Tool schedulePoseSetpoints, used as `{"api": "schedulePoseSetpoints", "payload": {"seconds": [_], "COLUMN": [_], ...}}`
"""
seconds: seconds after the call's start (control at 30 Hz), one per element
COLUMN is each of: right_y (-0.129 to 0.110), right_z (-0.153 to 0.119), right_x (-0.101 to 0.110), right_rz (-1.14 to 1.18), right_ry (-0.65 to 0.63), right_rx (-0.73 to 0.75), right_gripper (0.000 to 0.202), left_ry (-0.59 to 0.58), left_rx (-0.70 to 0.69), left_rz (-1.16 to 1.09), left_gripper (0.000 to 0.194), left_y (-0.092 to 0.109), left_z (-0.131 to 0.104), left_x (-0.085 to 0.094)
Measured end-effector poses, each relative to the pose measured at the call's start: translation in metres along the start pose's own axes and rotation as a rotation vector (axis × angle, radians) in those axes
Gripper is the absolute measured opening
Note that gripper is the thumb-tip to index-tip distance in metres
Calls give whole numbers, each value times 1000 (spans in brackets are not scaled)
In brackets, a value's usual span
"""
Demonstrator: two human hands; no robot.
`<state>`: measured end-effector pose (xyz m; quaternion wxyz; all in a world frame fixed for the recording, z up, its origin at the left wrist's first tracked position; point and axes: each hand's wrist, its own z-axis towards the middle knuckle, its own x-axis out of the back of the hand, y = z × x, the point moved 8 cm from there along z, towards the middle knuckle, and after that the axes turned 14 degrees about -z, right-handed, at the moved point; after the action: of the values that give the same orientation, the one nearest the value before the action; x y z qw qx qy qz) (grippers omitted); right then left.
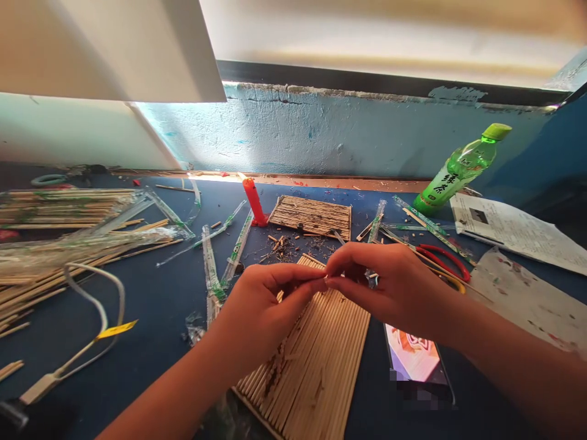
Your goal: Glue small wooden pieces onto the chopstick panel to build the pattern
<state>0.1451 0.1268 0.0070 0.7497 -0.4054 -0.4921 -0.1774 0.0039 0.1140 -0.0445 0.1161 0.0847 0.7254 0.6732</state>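
My left hand and my right hand meet fingertip to fingertip above a panel of thin wooden sticks. Each hand is closed in a pinch of thumb and forefinger. Whatever lies between the fingertips is too small to make out. Beyond the hands a smaller stick panel lies on the blue table, with short broken stick pieces in front of it. Left of that panel stands a lit red candle.
Bundled sticks in plastic and a white cable lie at the left. On the right are a green bottle, papers, red-handled scissors and a phone. Plastic wrappers are scattered about.
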Motion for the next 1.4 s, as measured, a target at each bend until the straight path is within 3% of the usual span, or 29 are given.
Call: {"api": "schedulePoseSetpoints", "payload": {"seconds": [0.17, 0.27, 0.37, 0.47, 0.63, 0.93, 1.1, 1.2, 1.33, 1.4], "right_y": [52, 86, 100, 102, 102, 100, 91, 84, 82, 84], "right_z": [10, 14, 15, 15, 14, 13, 16, 19, 15, 8], "right_x": [0, -17, -29, -32, -31, -32, -25, -10, 32, 42], "right_rz": [-258, -375, -363, -326, -209, -41, 107, 208, 424, 552], "right_ry": [92, -6, -56, -57, -73, -137, -73, 19, 237, 211], "right_rx": [-172, -255, -282, -296, -326, -303, -254, -244, -266, -286], "right_gripper": [13, 20, 18, 12, 22, 26, 22, 18, 16, 15], "left_ry": [157, 203, 202, 180, 144, 107, 109, 117, 126, 124], "left_rx": [67, 126, 151, 148, 96, 78, 85, 81, 68, 67], "left_rz": [-73, -129, -149, -160, -162, -183, -163, -127, -74, -51], "left_gripper": [15, 18, 20, 19, 26, 18, 22, 25, 26, 25], "left_y": [-3, -7, -9, -10, -11, -11, -14, -13, -10, -10], "left_z": [2, 2, 2, 2, 0, 4, 4, 3, 1, 0], "left_x": [13, 15, 13, 11, 10, 6, 7, 8, 10, 9]}}
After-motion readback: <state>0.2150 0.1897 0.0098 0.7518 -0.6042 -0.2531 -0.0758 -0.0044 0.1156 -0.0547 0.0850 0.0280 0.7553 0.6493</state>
